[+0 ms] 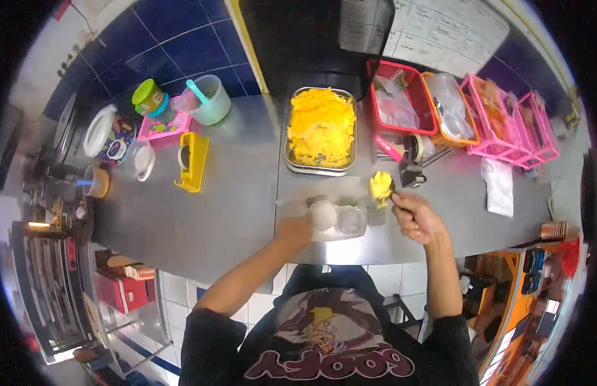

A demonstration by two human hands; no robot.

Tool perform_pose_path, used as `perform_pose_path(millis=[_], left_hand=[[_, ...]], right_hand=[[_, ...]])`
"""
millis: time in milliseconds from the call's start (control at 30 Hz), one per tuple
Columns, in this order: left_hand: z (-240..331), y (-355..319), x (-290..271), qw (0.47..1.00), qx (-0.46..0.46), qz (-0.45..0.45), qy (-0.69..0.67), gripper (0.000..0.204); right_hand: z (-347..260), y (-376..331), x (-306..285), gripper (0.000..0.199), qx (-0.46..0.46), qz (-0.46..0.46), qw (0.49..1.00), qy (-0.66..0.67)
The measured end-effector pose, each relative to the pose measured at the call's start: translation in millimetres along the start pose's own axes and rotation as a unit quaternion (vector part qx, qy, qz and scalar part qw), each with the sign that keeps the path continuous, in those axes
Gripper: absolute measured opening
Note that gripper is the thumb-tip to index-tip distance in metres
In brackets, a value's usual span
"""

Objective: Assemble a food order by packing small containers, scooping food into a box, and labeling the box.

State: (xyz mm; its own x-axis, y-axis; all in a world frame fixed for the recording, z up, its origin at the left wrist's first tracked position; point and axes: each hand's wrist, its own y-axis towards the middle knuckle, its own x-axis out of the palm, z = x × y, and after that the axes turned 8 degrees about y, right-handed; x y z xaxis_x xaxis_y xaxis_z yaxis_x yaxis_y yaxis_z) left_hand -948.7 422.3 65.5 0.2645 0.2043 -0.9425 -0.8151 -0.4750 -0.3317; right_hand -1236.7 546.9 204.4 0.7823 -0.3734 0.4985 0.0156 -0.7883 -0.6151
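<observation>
My right hand point(417, 217) is closed round the dark handle of a spoon, which carries a lump of yellow mash point(380, 185). My left hand point(295, 233) is smeared by motion, with its fingers beside a round white cup-like thing point(323, 215); whether it grips that is unclear. A small clear tub point(351, 220) stands to the right of the white thing, on a pale sheet point(340, 235). Another small clear container point(377, 216) sits under the spoon. Beyond my hands, a rectangular metal tray point(319, 170) is heaped with the same yellow mash.
On the steel table point(237, 193), a yellow tape dispenser point(194, 164) and translucent jug point(211, 103) stand left. A black tape dispenser point(412, 175), red basket point(401, 128), orange basket point(452, 138) and pink baskets point(497, 151) line the back right. A white cloth point(499, 190) lies right.
</observation>
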Motion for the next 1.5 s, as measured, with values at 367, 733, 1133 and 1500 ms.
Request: perform_pose_path(millis=[367, 733, 1133, 1500], left_hand=[[-24.5, -53.7, -6.6, 0.89, -0.156, 0.281, -0.324, 0.037], [-32.1, -141.5, 53.4, 0.777, -0.301, 0.286, -0.473, 0.033], [-58.4, -82.6, 126.8, 0.69, -0.437, 0.482, -0.318, 0.024], [-51.9, -77.0, 121.9, 0.693, -0.511, 0.423, -0.282, 0.021]], right_hand=[[177.9, 56.9, 40.7, 0.062, -0.366, 0.115, 0.858, -0.341], [189.7, 68.7, 83.1, 0.076, -0.152, 0.137, 0.741, -0.64], [-21.9, 106.5, 65.0, 0.051, -0.277, 0.068, 0.868, -0.406], [-19.3, 266.1, 47.9, 0.069, -0.264, -0.079, 0.31, -0.91]])
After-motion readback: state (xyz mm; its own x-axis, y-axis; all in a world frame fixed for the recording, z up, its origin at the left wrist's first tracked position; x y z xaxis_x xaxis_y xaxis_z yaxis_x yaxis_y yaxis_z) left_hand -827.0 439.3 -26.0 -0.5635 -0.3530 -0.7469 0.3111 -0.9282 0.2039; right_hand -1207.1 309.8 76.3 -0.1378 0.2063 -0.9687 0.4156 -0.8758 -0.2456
